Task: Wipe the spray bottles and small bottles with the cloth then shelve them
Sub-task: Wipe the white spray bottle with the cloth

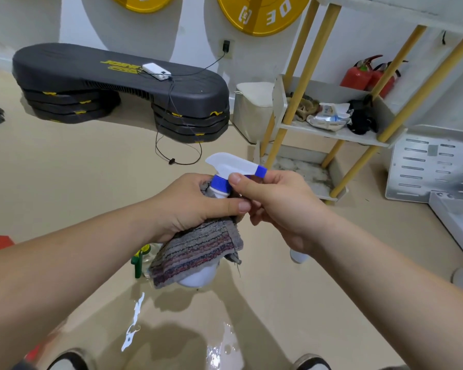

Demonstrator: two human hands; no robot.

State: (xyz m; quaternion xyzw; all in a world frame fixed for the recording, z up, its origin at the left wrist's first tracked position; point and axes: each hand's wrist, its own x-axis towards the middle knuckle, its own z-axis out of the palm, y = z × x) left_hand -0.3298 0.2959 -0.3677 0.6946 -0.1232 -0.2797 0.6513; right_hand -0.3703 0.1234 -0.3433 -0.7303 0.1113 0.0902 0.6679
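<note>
The spray bottle point(235, 166) was held in the air in front of the person, above the floor point(64, 182) and near the shelf point(358, 138) to its right. The left hand point(193, 206) was curled around the bottle body with the cloth point(198, 252) between palm and plastic. The right hand point(275, 204) pinched the spray head, thumb on the near side and fingers on the far side, close to the blue nozzle.

Handling, as judged:
- Bottle: rigid white plastic with a rounded base, probably light. Fill level could not be determined.
- Surface: smooth, likely slippery if wet. The cloth wrap should improve grip.
- Grip points: the body for support; the neck below the blue collar for shelving. The trigger head is the thinner part and should not carry the load.

The cloth was a soft, looped weave in grey, red and blue stripes, with a frayed corner. It draped limply over most of the bottle.

A green-topped bottle point(138, 263) and a small white bottle point(298, 256) were on the glossy floor, partly hidden by the cloth and the right wrist.
</note>
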